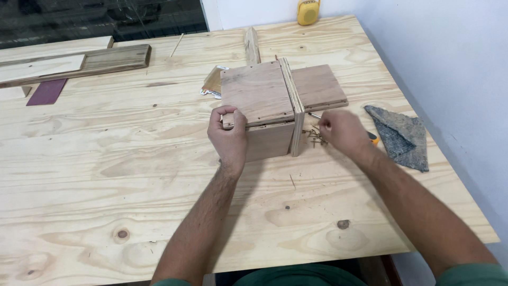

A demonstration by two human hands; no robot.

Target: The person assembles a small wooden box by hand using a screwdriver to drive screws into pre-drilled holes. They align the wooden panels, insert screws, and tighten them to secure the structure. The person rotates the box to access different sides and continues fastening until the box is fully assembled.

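A brown plywood box (pixel 264 92) stands in the middle of the pale plywood workbench (pixel 106 175). My left hand (pixel 228 136) grips its near left corner, fingers curled over the top panel's edge. My right hand (pixel 341 131) rests on the bench just right of the box, fingertips pinching at a small heap of brass screws (pixel 313 135). A screwdriver with a metal shaft and an orange handle (pixel 373 138) lies under that hand, mostly hidden.
A grey folded cloth (pixel 400 135) lies at the right, by the white wall. Wooden boards (pixel 79 62) and a maroon strip (pixel 46 91) sit at the far left. A wood stick (pixel 251 46) and a yellow device (pixel 308 11) are behind the box.
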